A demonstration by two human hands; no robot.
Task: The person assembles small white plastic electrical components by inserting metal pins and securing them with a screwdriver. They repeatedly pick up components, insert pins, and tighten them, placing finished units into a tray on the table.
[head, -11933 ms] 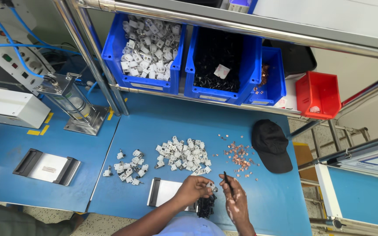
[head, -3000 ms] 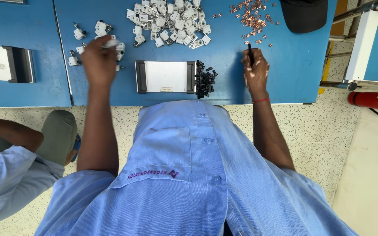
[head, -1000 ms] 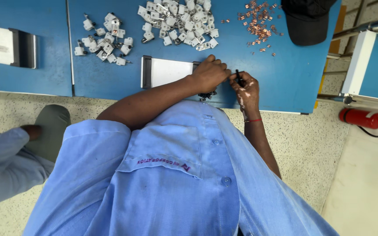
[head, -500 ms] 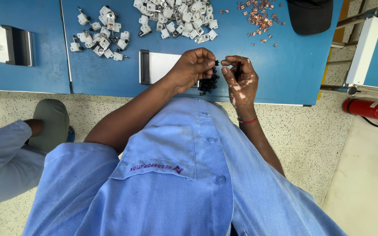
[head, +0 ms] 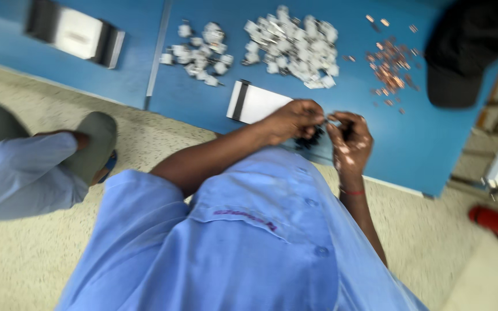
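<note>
Your left hand (head: 292, 121) and right hand (head: 350, 135) have come together at frame centre since three seconds ago, fingers pinched narrow on a small part (head: 331, 120) between them; blurred, so assembly likely underway over the black pieces (head: 309, 140) at the desk (head: 433, 150) edge.

- Left hand (head: 292, 120) and right hand (head: 350, 138): fingertips meeting over small black parts (head: 309, 138).
- Blue table (head: 445, 150): white tray (head: 255, 103), white parts pile (head: 292, 46), copper bits (head: 393, 63), black cap (head: 468, 49).
</note>
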